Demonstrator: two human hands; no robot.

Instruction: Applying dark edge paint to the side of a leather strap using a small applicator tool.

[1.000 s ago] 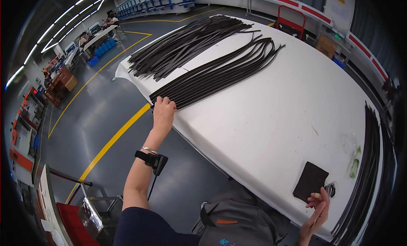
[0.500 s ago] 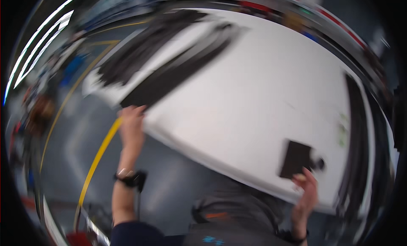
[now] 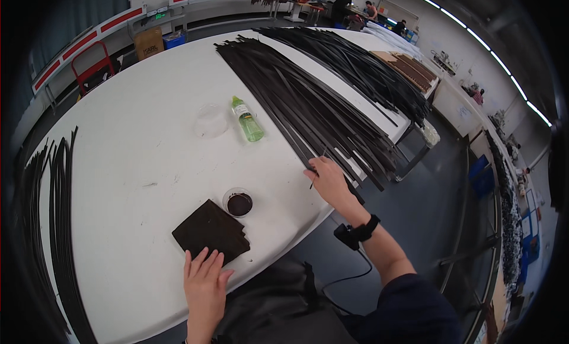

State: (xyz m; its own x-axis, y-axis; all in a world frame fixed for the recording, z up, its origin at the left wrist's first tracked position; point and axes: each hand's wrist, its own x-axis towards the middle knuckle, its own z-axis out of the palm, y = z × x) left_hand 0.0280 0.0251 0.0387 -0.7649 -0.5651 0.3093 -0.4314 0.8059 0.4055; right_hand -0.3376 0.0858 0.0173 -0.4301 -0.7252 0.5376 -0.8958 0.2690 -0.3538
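My left hand (image 3: 205, 279) rests with fingers apart on the near edge of a dark brown square sheet (image 3: 210, 230), which looks like leather and has a notched right side. Beside the sheet stands a small clear cup (image 3: 239, 202) of dark brown liquid. My right hand (image 3: 329, 181) is at the table's right edge, by the near ends of a bunch of long dark strips (image 3: 308, 101). Its fingers are closed on a thin dark stick (image 3: 324, 152), whose exact kind I cannot make out. Part of the stick is hidden by the fingers.
A green bottle (image 3: 247, 120) lies near a clear round lid or dish (image 3: 211, 120) on the white table (image 3: 130, 160). More black strips (image 3: 349, 62) lie beyond, and others (image 3: 62, 225) at the left. A box (image 3: 149, 43), a red trolley (image 3: 92, 68) and people (image 3: 342, 9) are farther off.
My view has swung to the right. My left hand has gone from strips at the table's left to the square sheet; my right hand has moved from beside the sheet to strips at the right.
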